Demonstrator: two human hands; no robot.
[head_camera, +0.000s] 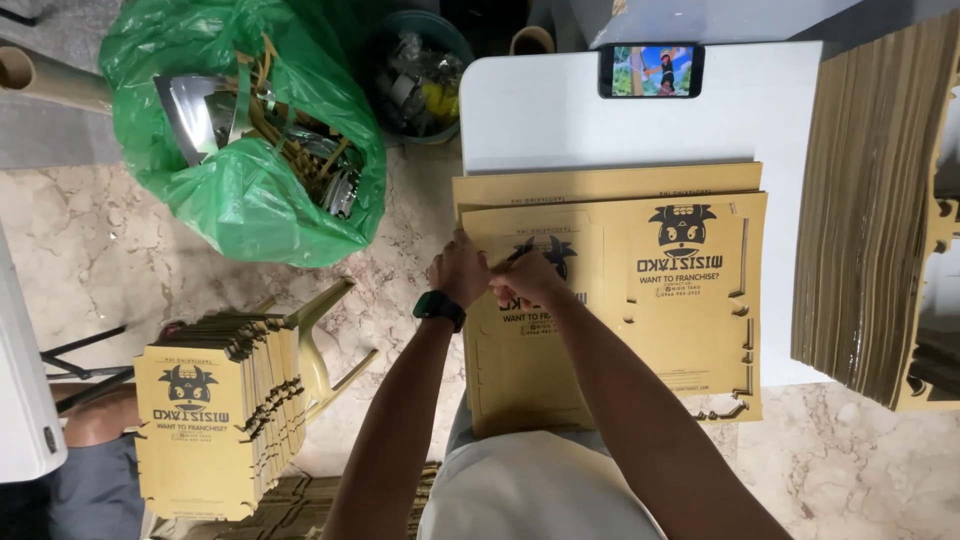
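Two hands meet on one yellow card sheet (600, 310) lying on a white table (560, 110). The left hand (460, 270) and right hand (528, 280) both pinch its printed panel. Two further stacks: the chair stack (215, 420) and the tall stack (870, 210). One phone (651, 70), one green bag (250, 190).

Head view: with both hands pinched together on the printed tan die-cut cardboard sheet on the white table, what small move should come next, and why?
Probably pull the left hand and right hand apart: both pinch one spot on the top printed tan die-cut cardboard sheet, apparently tearing out a piece.
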